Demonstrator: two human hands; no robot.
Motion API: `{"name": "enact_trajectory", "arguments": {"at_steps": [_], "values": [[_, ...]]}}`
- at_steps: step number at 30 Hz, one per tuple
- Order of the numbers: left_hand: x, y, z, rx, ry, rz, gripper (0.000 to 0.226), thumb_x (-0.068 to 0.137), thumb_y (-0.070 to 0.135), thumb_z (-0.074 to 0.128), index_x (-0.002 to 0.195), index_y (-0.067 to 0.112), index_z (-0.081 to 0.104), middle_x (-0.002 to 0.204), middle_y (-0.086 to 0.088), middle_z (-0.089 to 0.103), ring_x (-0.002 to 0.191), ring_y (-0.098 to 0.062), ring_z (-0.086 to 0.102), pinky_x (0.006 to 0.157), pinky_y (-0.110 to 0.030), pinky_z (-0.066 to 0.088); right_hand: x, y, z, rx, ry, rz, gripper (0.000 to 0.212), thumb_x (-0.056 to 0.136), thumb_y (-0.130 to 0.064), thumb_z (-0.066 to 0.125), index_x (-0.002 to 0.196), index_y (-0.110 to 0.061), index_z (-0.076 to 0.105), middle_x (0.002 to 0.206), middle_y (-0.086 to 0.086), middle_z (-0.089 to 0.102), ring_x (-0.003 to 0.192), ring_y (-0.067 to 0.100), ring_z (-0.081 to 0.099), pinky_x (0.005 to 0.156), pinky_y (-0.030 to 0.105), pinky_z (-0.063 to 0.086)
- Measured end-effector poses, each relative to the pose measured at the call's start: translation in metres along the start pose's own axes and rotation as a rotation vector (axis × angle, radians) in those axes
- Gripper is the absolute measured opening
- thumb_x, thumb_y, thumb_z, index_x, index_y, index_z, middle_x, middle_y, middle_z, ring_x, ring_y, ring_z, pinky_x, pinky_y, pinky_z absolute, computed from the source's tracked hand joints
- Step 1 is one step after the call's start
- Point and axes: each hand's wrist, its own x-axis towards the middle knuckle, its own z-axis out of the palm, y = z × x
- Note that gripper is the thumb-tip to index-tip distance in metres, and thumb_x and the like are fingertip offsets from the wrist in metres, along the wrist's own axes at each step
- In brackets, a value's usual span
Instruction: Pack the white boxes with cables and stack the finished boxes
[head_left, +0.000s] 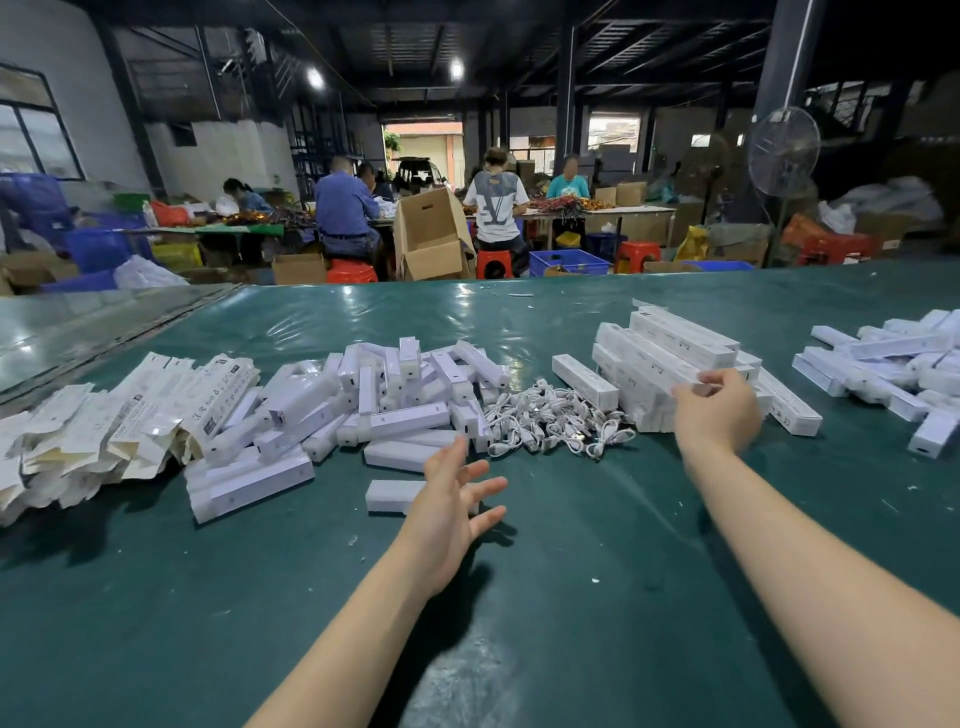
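Two hands are stretched over the green desk (571, 597). Nearest, the left hand (452, 512) is held wide, fingers spread and gripping nothing. It is just above a lone box (389, 496) that lies nearer than the cables (556, 421) and to their left. The cables are heaped loose on the desk, in no container. Against them on the left a jumbled heap (405, 395) of white boxes is piled. Further left of the cables, flat printed sleeves (130, 415) are fanned out.

Right of the cables, the right hand (719, 410) is curled at the near side of the stack (680, 338), and a long box (649, 364) there is pinched by its fingertips. The step is judged to be the setting of a finished box onto the stack. The box should be squared with those beneath, ends flush, before it is released, since the stack is laid unevenly and could be knocked sideways.

No box is seen open, so what each holds cannot be told. Far right of the cables a second pile (893, 369) is spread. Well beyond the cables an open carton (431, 234) stands tilted; its contents are hidden.
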Motion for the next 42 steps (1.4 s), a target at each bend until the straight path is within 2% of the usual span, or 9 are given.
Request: {"name": "enact_trajectory", "arguments": {"at_steps": [6,13,18,23,28,32,36,40,42], "values": [[0.0,0.001,-0.002,0.004,0.005,-0.009,0.031,0.094,0.038,0.041,0.117,0.018,0.041,0.108,-0.004,0.051,0.088,-0.016,0.059,0.066,-0.029,0.047,0.016,0.009,0.009,-0.061,-0.039,0.099,0.024,0.083,0.002,0.054,0.102,-0.007,0.065,0.122,0.012,0.057,0.098,0.029,0.058,0.075,0.025,0.038],[-0.001,0.0,-0.002,0.052,-0.009,0.007,0.006,0.093,0.028,0.045,0.094,0.022,0.044,0.101,-0.002,0.05,0.083,-0.015,0.057,0.071,-0.029,0.046,0.01,0.012,0.011,-0.029,-0.024,0.073,0.033,0.08,0.006,0.057,0.109,-0.006,0.051,0.114,0.014,0.056,0.102,0.03,0.055,0.071,0.028,0.033],[0.0,-0.001,-0.003,0.073,-0.012,0.018,0.006,0.091,0.026,0.047,0.094,0.022,0.045,0.1,-0.002,0.05,0.081,-0.014,0.057,0.068,-0.028,0.046,0.008,0.015,0.011,0.026,-0.03,0.09,0.045,0.08,0.011,0.05,0.12,-0.008,0.047,0.096,0.005,0.053,0.102,0.027,0.055,0.07,0.026,0.032],[-0.002,-0.001,-0.004,0.081,-0.016,0.013,0.003,0.091,0.022,0.048,0.092,0.022,0.046,0.099,-0.001,0.051,0.078,-0.013,0.057,0.067,-0.027,0.046,0.004,0.022,0.012,0.02,-0.123,0.067,0.035,0.083,0.002,0.052,0.114,-0.012,0.058,0.12,0.008,0.059,0.091,0.024,0.052,0.076,0.031,0.041],[-0.003,0.0,-0.003,0.09,-0.018,0.025,0.003,0.091,0.02,0.048,0.094,0.022,0.047,0.098,0.0,0.051,0.078,-0.013,0.057,0.067,-0.027,0.046,-0.018,0.019,0.012,0.02,-0.143,0.091,0.047,0.083,-0.002,0.051,0.129,-0.011,0.05,0.129,0.012,0.055,0.113,0.031,0.051,0.084,0.031,0.038],[-0.005,-0.002,-0.003,0.097,-0.013,0.046,0.004,0.09,0.017,0.049,0.093,0.02,0.05,0.087,0.001,0.053,0.072,-0.012,0.056,0.064,-0.026,0.046,-0.066,0.019,0.018,0.066,-0.137,0.105,0.033,0.082,0.0,0.052,0.114,-0.008,0.056,0.119,0.013,0.054,0.089,0.024,0.05,0.071,0.022,0.03],[-0.005,0.005,-0.002,0.128,0.037,0.125,0.018,0.089,0.006,0.049,0.074,0.015,0.05,0.059,0.002,0.042,0.048,-0.006,0.044,0.05,-0.02,0.043,-0.123,0.012,0.018,0.093,-0.318,-0.276,0.024,0.076,0.006,0.054,0.09,-0.012,0.061,0.107,0.005,0.048,0.091,0.023,0.051,0.067,0.018,0.027],[-0.007,0.026,-0.013,0.562,0.234,0.436,0.026,0.085,0.0,0.056,0.066,0.017,0.052,0.061,0.005,0.05,0.056,-0.006,0.045,0.057,-0.015,0.039,-0.146,0.007,0.019,-0.239,-0.839,-0.835,0.04,0.085,-0.023,0.06,0.125,-0.017,0.056,0.14,0.003,0.037,0.13,0.017,0.03,0.104,0.019,0.021],[-0.005,0.039,-0.027,0.684,0.385,0.539,0.025,0.084,0.004,0.058,0.065,0.02,0.052,0.066,0.005,0.054,0.067,-0.012,0.05,0.066,-0.023,0.041,-0.147,0.01,0.024,-0.417,-1.027,-0.959,0.044,0.089,-0.038,0.054,0.132,-0.029,0.048,0.149,-0.003,0.027,0.135,0.014,0.024,0.107,0.025,0.021]]}}
